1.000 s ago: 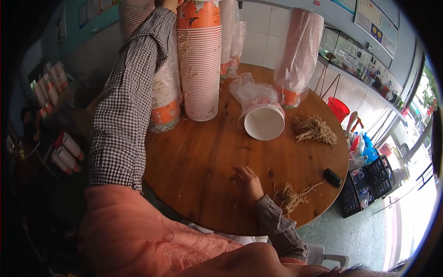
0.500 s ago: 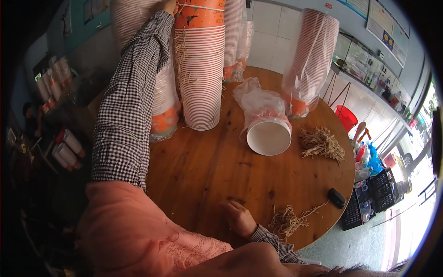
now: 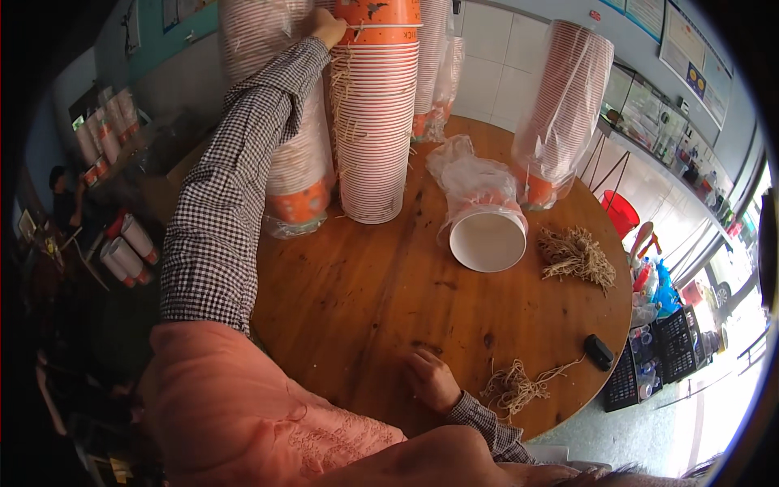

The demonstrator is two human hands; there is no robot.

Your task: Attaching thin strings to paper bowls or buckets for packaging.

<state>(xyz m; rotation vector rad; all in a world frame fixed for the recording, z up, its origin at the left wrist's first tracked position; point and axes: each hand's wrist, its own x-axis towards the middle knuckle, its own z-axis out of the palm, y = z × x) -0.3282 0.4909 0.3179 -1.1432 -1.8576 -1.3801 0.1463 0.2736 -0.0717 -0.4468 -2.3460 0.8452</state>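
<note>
My left hand (image 3: 328, 30), its arm stretched far forward, grips the lower rim of an orange paper bucket (image 3: 378, 11). That bucket sits upside down over the top of a tall inverted stack of paper buckets (image 3: 375, 130) with red-striped white rims. Twine strands (image 3: 344, 105) hang down the stack's left side. My right hand (image 3: 432, 380) rests on the near part of the table, fingers loosely bent and partly apart, nothing seen in them. Beside it lies a loose tangle of twine (image 3: 516, 388). A bagged bucket lying on its side (image 3: 488, 242) shows its white inside.
The round wooden table (image 3: 365, 300) also bears bagged bucket stacks at left (image 3: 299, 162) and right (image 3: 561, 114), a twine bundle (image 3: 578, 258) and a small black object (image 3: 599, 352). Off its right edge are a red pail (image 3: 619, 213) and black crates (image 3: 657, 357). A person (image 3: 65, 195) is at far left.
The orange bucket in my left hand has come down over the stack, its rim now nearer the rims below. My right hand stays on the table. The whole view has shifted slightly.
</note>
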